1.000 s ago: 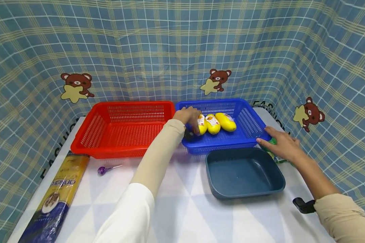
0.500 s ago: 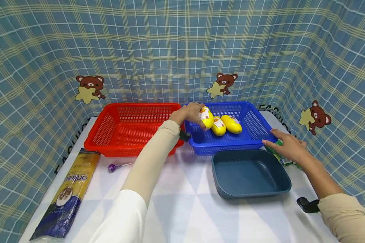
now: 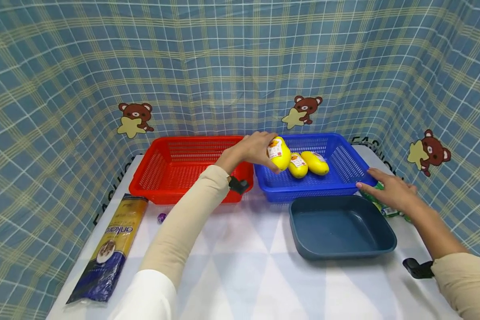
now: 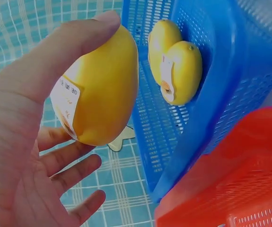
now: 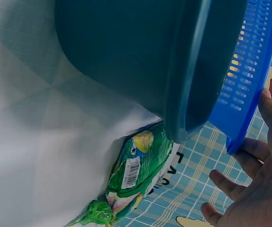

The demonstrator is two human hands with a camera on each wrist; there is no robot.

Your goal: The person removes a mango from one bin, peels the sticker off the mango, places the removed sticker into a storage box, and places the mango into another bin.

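Observation:
My left hand [image 3: 260, 149] grips a plump yellow mango [image 3: 279, 154] with a white label, thumb and fingers on opposite sides of it. It is held above the left part of the blue basket [image 3: 300, 193]. Two more labelled mangoes [image 4: 181, 71] lie side by side inside that basket. At the basket's front right corner, my right hand [image 3: 396, 191] touches the rim with its fingers spread and fairly straight. In the right wrist view the thumb and a finger [image 5: 249, 163] meet this corner; the other fingers hold nothing.
A red basket [image 3: 192, 195] adjoins the blue one on the left. A dark teal tub [image 3: 344, 255] stands in front of the blue basket. Beside the tub lies a green packet [image 5: 138, 165]. A gold-and-blue packet [image 3: 112, 249] and a purple lollipop [image 3: 162, 218] lie at left.
My left hand has lifted one mango up from beside the other two in the blue basket. My right hand stays at the basket's corner. The head view has turned left.

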